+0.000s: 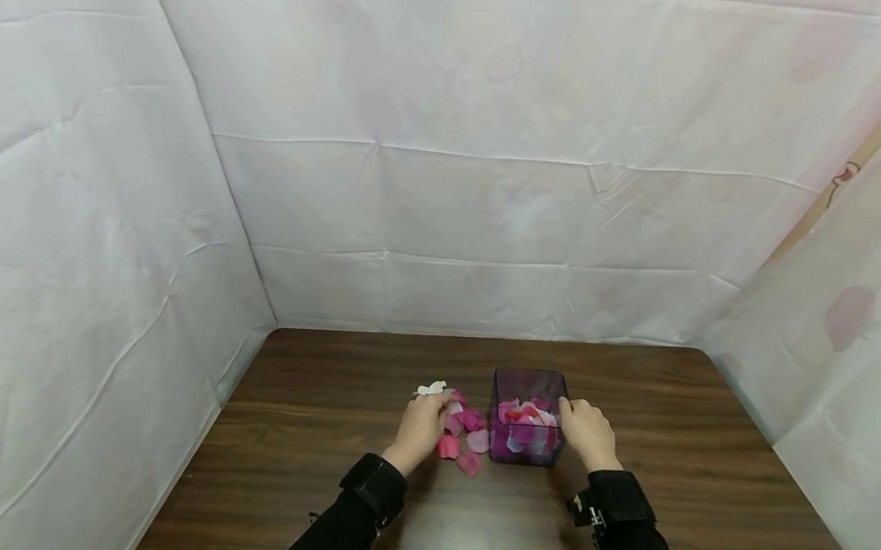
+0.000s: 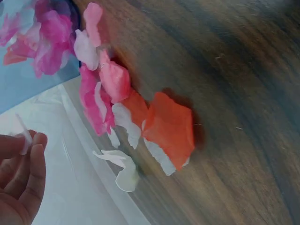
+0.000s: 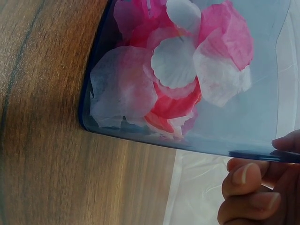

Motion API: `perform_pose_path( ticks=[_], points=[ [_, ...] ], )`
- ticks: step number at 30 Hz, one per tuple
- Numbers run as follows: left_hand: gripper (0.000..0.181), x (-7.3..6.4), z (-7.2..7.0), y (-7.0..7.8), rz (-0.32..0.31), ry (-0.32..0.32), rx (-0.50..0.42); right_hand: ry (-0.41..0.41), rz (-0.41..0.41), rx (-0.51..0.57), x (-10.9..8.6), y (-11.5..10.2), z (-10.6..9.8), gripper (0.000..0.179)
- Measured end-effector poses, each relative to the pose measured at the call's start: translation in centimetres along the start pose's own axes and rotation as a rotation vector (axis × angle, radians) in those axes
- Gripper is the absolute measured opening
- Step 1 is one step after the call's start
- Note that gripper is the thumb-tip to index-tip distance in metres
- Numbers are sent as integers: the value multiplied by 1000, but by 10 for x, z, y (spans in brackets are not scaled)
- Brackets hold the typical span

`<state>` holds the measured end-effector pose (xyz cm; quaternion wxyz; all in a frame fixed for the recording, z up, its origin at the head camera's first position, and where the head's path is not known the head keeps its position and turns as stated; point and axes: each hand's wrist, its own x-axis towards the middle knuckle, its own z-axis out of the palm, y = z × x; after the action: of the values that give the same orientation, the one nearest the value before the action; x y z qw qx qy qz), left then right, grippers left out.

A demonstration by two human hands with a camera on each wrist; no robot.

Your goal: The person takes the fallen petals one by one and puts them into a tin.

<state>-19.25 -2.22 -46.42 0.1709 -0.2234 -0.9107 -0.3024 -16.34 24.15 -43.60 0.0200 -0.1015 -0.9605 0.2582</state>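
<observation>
A see-through purple box (image 1: pixel 528 381) stands on the table with pink, red and white petals (image 1: pixel 528 419) heaped inside. My right hand (image 1: pixel 590 434) grips its right wall at the rim, thumb on one side and curled fingers on the other. To the left of the box lies a loose pile of petals (image 1: pixel 471 420) in pink, magenta and white. My left hand (image 1: pixel 421 426) is at the left side of this pile. Between its thumb and fingertips it pinches a pale petal (image 2: pixel 24 136). In the left wrist view, an orange-red petal (image 2: pixel 169 129) and a cream petal (image 2: pixel 125 174) lie near that hand.
The brown wood-grain table (image 1: pixel 328 395) is bounded by white cloth at the back (image 1: pixel 482 207) and both sides. Black bands (image 1: pixel 376 489) are strapped round both wrists.
</observation>
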Motion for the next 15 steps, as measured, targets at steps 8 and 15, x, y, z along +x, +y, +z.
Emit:
perform_pose_path(
  ticks=[8, 15],
  points=[
    [26, 27, -15, 26, -71, 42, -220, -9, -6, -2, 3, 2, 2, 48],
    [30, 48, -11, 65, 43, -29, -311, -9, -1, -2, 2, 1, 3, 49]
  ],
)
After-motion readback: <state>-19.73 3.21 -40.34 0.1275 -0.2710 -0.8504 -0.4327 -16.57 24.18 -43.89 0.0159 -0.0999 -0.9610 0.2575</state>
